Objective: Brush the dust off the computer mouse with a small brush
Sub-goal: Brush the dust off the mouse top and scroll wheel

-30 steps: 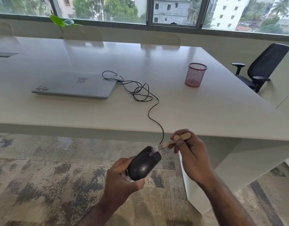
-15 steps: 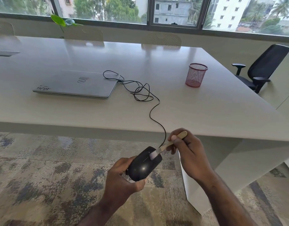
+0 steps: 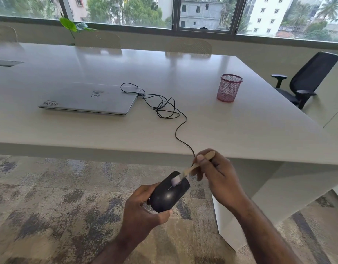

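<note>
A black wired computer mouse (image 3: 167,195) is held in the air in front of the table edge, above the carpet, with my left hand (image 3: 143,212) gripping it from below and behind. My right hand (image 3: 219,174) pinches a small brush (image 3: 191,169) with a pale wooden handle. Its white bristles rest on the front top of the mouse, near the buttons. The mouse's black cable (image 3: 164,109) runs up over the table edge in loose loops to a closed silver laptop (image 3: 88,99).
The big pale table (image 3: 240,121) carries the laptop at left and a pink mesh pen cup (image 3: 229,88) at right. A black office chair (image 3: 305,79) stands at the far right. Light chairs line the far side under the window. Patterned carpet lies below my hands.
The brush has slid down from the mouse's front edge onto its top surface. My right hand shifted slightly left with it. My left hand keeps the mouse almost still.
</note>
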Available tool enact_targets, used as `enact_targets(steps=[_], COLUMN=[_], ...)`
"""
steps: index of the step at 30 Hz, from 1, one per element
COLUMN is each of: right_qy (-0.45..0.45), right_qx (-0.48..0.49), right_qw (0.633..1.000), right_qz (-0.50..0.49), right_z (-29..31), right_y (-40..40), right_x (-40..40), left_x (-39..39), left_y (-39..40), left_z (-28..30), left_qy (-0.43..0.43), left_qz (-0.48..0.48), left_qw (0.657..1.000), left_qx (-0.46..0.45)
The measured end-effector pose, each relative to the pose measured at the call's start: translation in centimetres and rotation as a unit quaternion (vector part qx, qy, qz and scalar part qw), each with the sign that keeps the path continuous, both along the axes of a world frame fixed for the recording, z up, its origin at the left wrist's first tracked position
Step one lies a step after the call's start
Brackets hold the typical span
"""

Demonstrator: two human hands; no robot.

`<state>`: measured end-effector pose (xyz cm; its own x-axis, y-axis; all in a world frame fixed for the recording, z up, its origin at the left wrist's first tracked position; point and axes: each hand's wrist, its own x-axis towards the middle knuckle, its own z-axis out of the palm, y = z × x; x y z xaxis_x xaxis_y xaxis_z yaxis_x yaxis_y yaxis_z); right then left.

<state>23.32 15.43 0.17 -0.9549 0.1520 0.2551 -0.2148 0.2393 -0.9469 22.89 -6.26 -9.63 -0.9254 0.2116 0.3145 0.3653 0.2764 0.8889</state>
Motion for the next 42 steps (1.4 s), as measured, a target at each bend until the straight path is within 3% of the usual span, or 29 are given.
enact_targets(steps=[7,10,13,16,24,27,31,37,42], right_qy=[0.002,0.023,-0.016,-0.059,0.0,0.038,0.033,0.031,0.083], right_qx=[0.165,0.107,0.025,0.079,0.189,0.174,0.078,0.145,0.091], right_qw=[0.983,0.991,0.999,0.991,0.979,0.976,0.995,0.984,0.989], right_qz=[-0.081,-0.077,0.014,0.088,-0.076,-0.123,-0.055,-0.102,-0.083], right_z=[0.2,0.8,1.3,1.0,0.8,0.8,0.7,-0.1,0.1], right_y=[0.1,-0.5,-1.4,-2.2,-0.8,-0.5,-0.5,0.9,1.1], right_x=[-0.4,-0.1,0.2,0.3,-0.3,0.0,0.5,0.5,1.3], left_x=[0.0,0.1,0.2,0.2,0.4,0.5,0.4,0.1,-0.1], left_y=[-0.3,-0.4,-0.3,-0.2,-0.2,-0.2,0.0,0.0,0.0], left_z=[-0.3,-0.2,0.1,0.2,0.2,0.3,0.6,0.5,0.6], left_qy=[-0.013,-0.014,-0.008,0.0,0.0,0.0,0.008,0.016,0.035], left_qz=[-0.002,-0.004,-0.004,-0.008,-0.007,-0.002,-0.002,0.001,0.007], left_qw=[1.0,1.0,1.0,1.0,1.0,1.0,1.0,1.0,0.999], left_qx=[0.003,0.003,0.0,-0.007,-0.013,-0.005,-0.004,-0.005,-0.017])
